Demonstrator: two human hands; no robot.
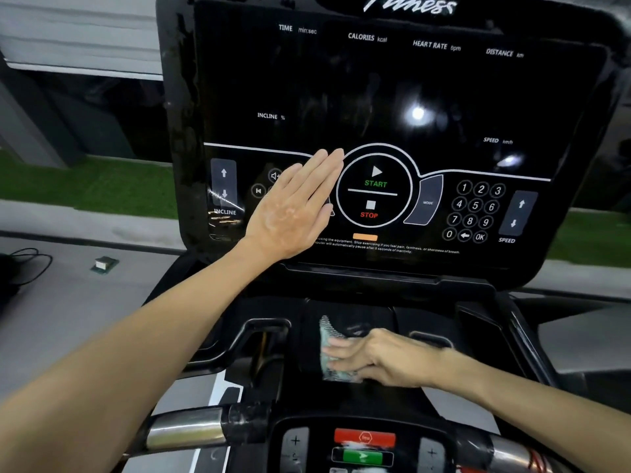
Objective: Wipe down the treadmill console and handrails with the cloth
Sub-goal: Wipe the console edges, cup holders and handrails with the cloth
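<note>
A small box point(104, 263) lies near a cable point(41, 255).

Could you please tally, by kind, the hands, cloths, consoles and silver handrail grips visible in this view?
Bare hands: 2, the left hand and the right hand
Patterned grey and white cloth: 1
Glossy black treadmill console: 1
Silver metal handrail grips: 2, the left grip and the right grip
Total: 6
</note>
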